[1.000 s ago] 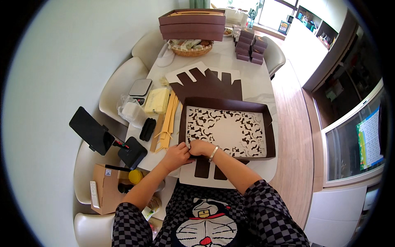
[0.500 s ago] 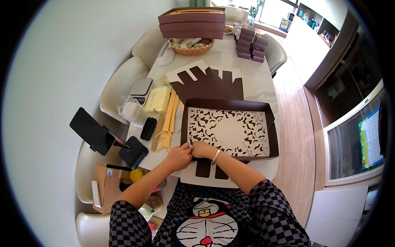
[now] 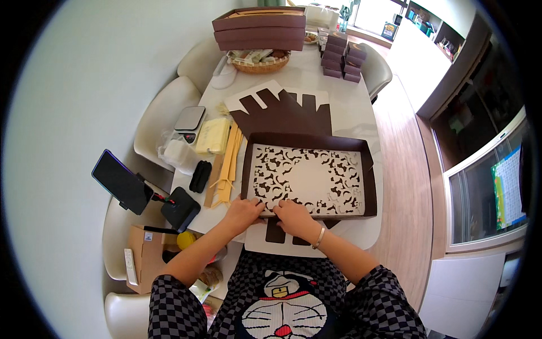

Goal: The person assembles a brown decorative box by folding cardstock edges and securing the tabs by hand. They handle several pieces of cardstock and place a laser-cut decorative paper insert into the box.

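Observation:
A shallow dark brown cardboard box point(image 3: 370, 178) lies in front of me, its near edge toward my body. Its inside bottom is pale, with a cut-out swirl pattern point(image 3: 309, 178). My left hand point(image 3: 244, 214) grips the box's near wall at the near left corner, thumb over the rim. Just to its right, my right hand point(image 3: 294, 219) pinches the same wall, with fingertips bent over the top edge. Under and behind the box lie flat brown-and-white cardboard blanks point(image 3: 288, 116) with slotted flaps. The undersides of my fingers are hidden.
Yellow paper strips point(image 3: 227, 164), a black case point(image 3: 200, 176), a pack of yellow tissues point(image 3: 213, 135) and a scale point(image 3: 189, 118) lie left. A tablet on a stand point(image 3: 122, 182) is further left. Stacked boxes point(image 3: 259, 37), a wicker basket point(image 3: 261, 66) and small purple boxes point(image 3: 343, 56) stand behind.
My right hand has moved right along the near wall, away from my left hand. The two hands were close together at the near left corner before.

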Action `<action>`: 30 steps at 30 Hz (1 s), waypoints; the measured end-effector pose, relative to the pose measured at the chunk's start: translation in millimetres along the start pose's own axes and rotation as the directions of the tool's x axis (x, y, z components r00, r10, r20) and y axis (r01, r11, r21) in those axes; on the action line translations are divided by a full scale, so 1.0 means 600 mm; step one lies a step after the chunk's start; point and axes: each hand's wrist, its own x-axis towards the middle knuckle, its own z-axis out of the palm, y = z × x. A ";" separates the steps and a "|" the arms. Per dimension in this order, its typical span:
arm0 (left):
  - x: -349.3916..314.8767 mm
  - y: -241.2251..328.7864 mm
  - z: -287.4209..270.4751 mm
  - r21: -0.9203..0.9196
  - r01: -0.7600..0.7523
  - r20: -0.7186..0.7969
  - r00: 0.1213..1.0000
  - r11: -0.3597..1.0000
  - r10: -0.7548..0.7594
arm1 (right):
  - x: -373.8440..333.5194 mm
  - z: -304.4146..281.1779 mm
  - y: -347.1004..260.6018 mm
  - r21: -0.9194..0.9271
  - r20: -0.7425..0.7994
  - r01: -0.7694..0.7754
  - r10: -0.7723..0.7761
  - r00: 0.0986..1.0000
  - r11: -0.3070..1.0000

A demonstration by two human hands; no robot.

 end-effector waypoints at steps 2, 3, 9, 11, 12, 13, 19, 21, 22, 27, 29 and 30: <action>0.002 0.002 0.002 0.030 0.017 -0.023 1.000 0.999 -0.016 | 0.002 0.016 0.006 -0.068 -0.042 0.020 -0.023 0.999 0.997; 0.004 0.004 0.000 0.035 0.033 -0.003 0.999 0.999 -0.033 | 0.004 0.019 0.007 -0.079 -0.037 0.035 -0.038 0.999 0.996; 0.015 0.008 -0.018 0.072 0.025 -0.031 0.999 0.997 -0.023 | 0.012 0.003 0.008 -0.048 0.034 -0.010 0.011 0.999 0.999; 0.016 0.013 -0.024 0.083 0.028 0.009 1.000 0.996 -0.029 | 0.010 0.009 0.010 -0.027 -0.023 -0.030 0.029 0.999 0.999; 0.015 0.012 -0.019 0.083 -0.006 0.030 1.000 0.996 0.004 | 0.009 0.014 0.010 -0.024 -0.056 -0.034 0.033 0.998 0.999; 0.012 0.009 -0.010 0.083 -0.041 0.052 0.998 0.996 0.037 | 0.010 0.018 0.009 -0.020 -0.089 -0.038 0.036 0.995 0.999; 0.000 -0.004 0.021 -0.001 -0.164 0.043 0.985 0.986 0.164 | 0.035 0.020 0.008 -0.088 0.146 0.025 -0.012 0.989 0.996; -0.005 -0.005 0.021 -0.048 -0.175 0.015 0.984 0.983 0.176 | 0.035 -0.004 0.003 -0.012 0.238 0.024 -0.020 0.971 1.000; -0.007 -0.006 0.021 -0.061 -0.183 -0.010 0.983 0.981 0.182 | 0.037 -0.015 0.005 0.026 0.284 0.020 -0.027 0.959 0.999; 0.002 0.015 0.001 -0.051 -0.163 0.056 0.985 0.985 0.165 | 0.060 -0.024 0.062 0.439 0.495 -0.302 0.053 0.867 0.846; 0.008 0.022 -0.009 -0.024 -0.159 0.130 0.978 0.987 0.160 | 0.070 -0.006 0.074 0.504 0.557 -0.435 0.104 0.824 0.746; 0.008 0.021 -0.008 -0.028 -0.164 0.126 0.978 0.986 0.167 | 0.068 -0.005 0.077 0.505 0.555 -0.435 0.105 0.825 0.746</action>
